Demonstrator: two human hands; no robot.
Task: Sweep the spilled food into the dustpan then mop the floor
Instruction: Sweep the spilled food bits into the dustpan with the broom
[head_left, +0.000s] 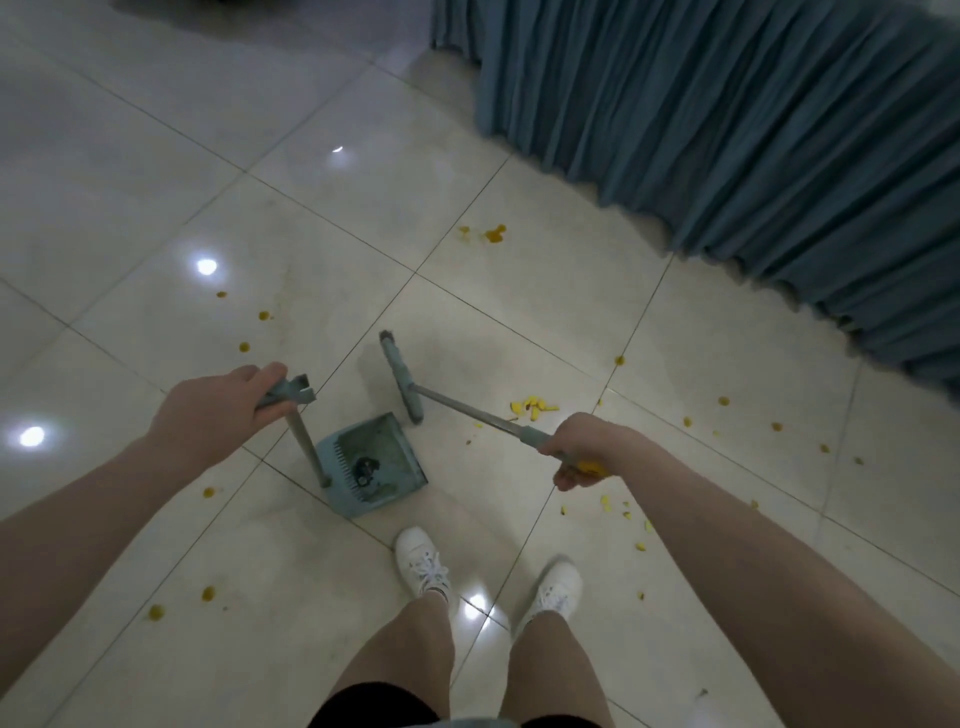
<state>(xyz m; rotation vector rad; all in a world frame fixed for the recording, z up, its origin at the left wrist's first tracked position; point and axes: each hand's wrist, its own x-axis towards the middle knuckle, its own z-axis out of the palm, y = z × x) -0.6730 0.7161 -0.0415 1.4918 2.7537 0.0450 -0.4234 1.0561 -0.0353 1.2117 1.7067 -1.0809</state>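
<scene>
My left hand (218, 410) grips the top of the long handle of a teal dustpan (374, 467), which stands on the tiled floor just ahead of my feet with a dark clump of dirt inside. My right hand (587, 449) holds the grey handle of a broom (402, 376); its teal head rests on the floor just beyond the dustpan's mouth. Yellow food bits (535, 406) lie in a small heap right of the broom. More pieces are scattered near the curtain (493, 234), at the left (244, 347) and beside my right foot (626, 514).
A blue-grey pleated curtain (753, 156) hangs down to the floor across the upper right. My white shoes (423, 564) stand just behind the dustpan. Glossy beige tiles (182, 182) with light reflections stretch to the left and far side.
</scene>
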